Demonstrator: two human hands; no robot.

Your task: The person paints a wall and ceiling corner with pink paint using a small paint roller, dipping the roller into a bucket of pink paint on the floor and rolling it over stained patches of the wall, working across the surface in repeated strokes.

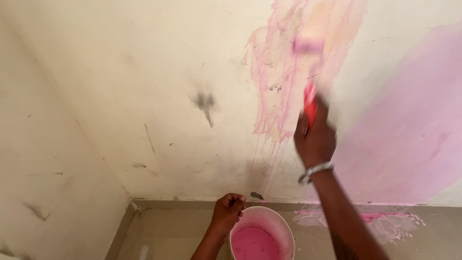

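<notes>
**Rolling Pink Paint onto a Cream Wall, Bucket Held at the Rim**

Facing the person is a cream wall (144, 86), scuffed and marked with dark smudges. A second wall plane meets it at a corner on the left. Both planes end at a grey-tan floor (173, 231) along a straight base line.

Surface condition:
- One solid pink patch (409, 135) covers the right portion of the wall, reaching the floor line.
- One streaked, thin pink area (288, 72) sits at upper centre, with drip lines running down toward the floor.
- One pink spill (380, 219) lies on the floor at the wall base, right of the bucket.

Hands and tools:
- The right hand (315, 139) is raised against the wall, fingers clamped around the red handle of one paint roller (308, 53). The roller sleeve, blurred, touches the streaked area. A metal bangle (315, 172) circles the wrist.
- The left hand (228, 208) is low, fingers curled shut at the rim of one white bucket (276, 224). Whether they pinch the rim or a handle cannot be determined.
- The bucket stands on the floor near the wall base, below the drips, and contains pink paint.

Clearances: the floor strip left of the bucket up to the corner carries only one small pale object at the lower frame edge, too indistinct to identify. The wall section between corner and streaked area is unpainted.
</notes>
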